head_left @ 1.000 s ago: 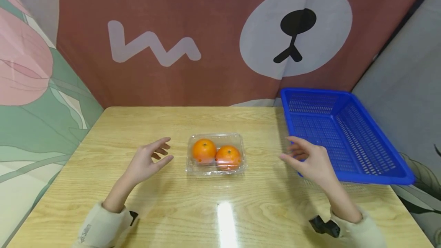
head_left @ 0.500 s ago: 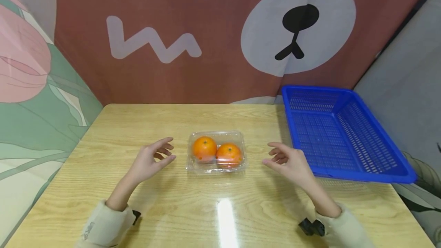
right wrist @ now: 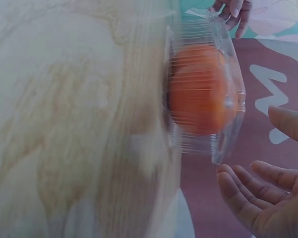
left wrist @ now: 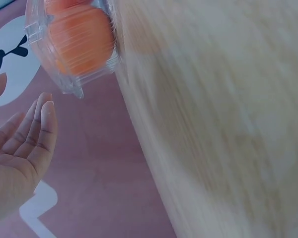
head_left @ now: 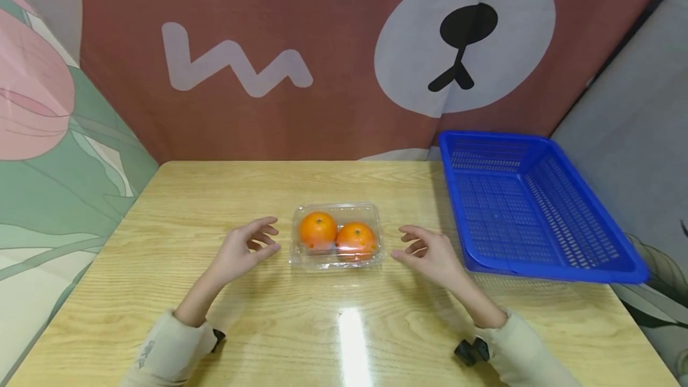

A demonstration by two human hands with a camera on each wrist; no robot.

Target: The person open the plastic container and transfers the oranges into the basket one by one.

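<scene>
A clear plastic clamshell box (head_left: 338,210) lies closed on the wooden table, with two oranges inside, the left orange (head_left: 318,230) and the right orange (head_left: 356,240). Just left of the box is my left hand (head_left: 243,249), its fingers loosely bent and holding nothing. My right hand (head_left: 432,255) is at the box's right side, also holding nothing, with a small gap before the plastic. In the left wrist view the box (left wrist: 72,74) appears beyond the left fingers (left wrist: 47,124). The right wrist view shows the box (right wrist: 228,99) apart from the right fingers (right wrist: 238,193).
A blue plastic basket (head_left: 559,276) with slotted sides stands at the table's right, behind my right hand. Behind the wooden table (head_left: 258,327) hangs a brown cloth with a bear pattern (head_left: 344,124). A light reflection lies at the table's front.
My right hand has moved left from beside the basket to near the box. My left hand has shifted slightly right towards the box. The box and oranges stay in place.
</scene>
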